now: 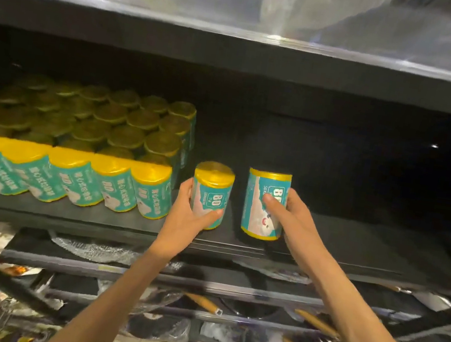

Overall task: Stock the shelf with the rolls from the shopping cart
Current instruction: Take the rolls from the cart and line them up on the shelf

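Two bare forearms reaching up from below. Left hand (187,214) wrapped around a teal cylindrical roll with yellow cap and white label art (210,195), upright on the dark shelf (353,248). Right hand (289,218) curled around a second matching teal roll (260,205), upright just beside the first. Left of these, a dense block of identical teal rolls (75,148), front row tilted.
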